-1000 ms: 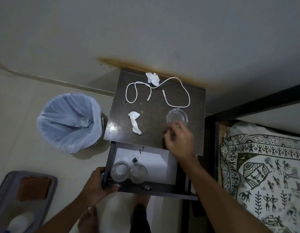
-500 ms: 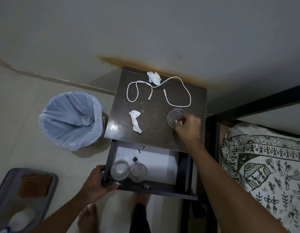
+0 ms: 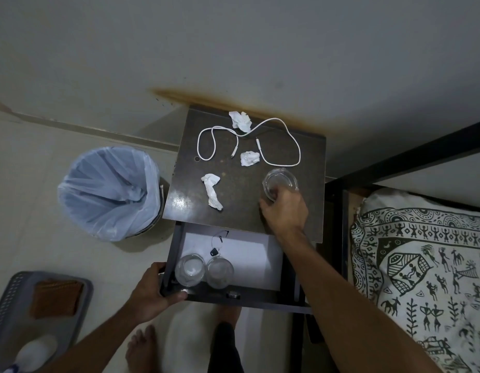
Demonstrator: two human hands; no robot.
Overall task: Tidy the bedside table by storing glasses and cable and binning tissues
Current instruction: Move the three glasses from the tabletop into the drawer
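My right hand grips a clear glass at the right side of the dark bedside table top. A white cable lies looped across the back of the top. Three crumpled tissues rest there: one at the back, one in the middle, one at the left. My left hand holds the front left corner of the open drawer, where two glasses stand side by side.
A bin lined with a pale blue bag stands on the floor left of the table. A grey basket sits at the lower left. A bed with a patterned cover and black frame lies right. My bare feet are below the drawer.
My right hand reached to the glass and closed around it, then drew it slightly toward me. A third tissue now shows in the middle of the top. My left hand stayed on the drawer.
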